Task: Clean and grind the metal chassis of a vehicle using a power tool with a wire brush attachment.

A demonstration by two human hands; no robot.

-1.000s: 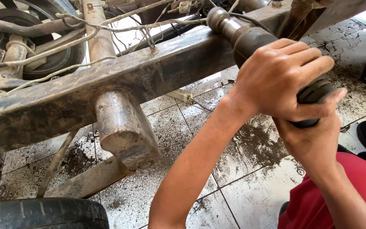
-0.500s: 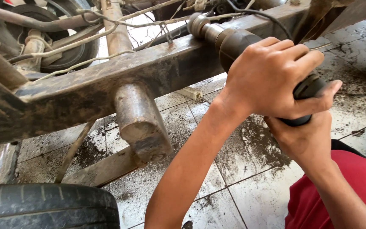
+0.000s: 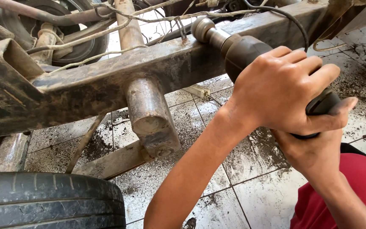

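Note:
Both my hands grip a dark, cylindrical power tool (image 3: 242,51). My left hand (image 3: 282,91) wraps over the tool's body from above, the forearm coming up from the bottom centre. My right hand (image 3: 310,154) holds the rear grip from beneath and is partly hidden by the left. The tool's round metal head (image 3: 203,29) rests against the top edge of a rusty, dirt-caked frame beam (image 3: 106,85) that crosses the view. A black cable (image 3: 295,23) runs from the tool over the beam.
A rusty cylindrical stub (image 3: 151,114) hangs under the beam. A tyre (image 3: 47,199) lies at bottom left, and a wheel (image 3: 75,40) stands behind the beam among wires and pipes. The tiled floor (image 3: 250,195) is smeared with dark grime. My red garment (image 3: 356,191) is at bottom right.
The tool head and my hands sit further left and lower in the view, with the head now at the beam's top edge. The grip of both hands is the same.

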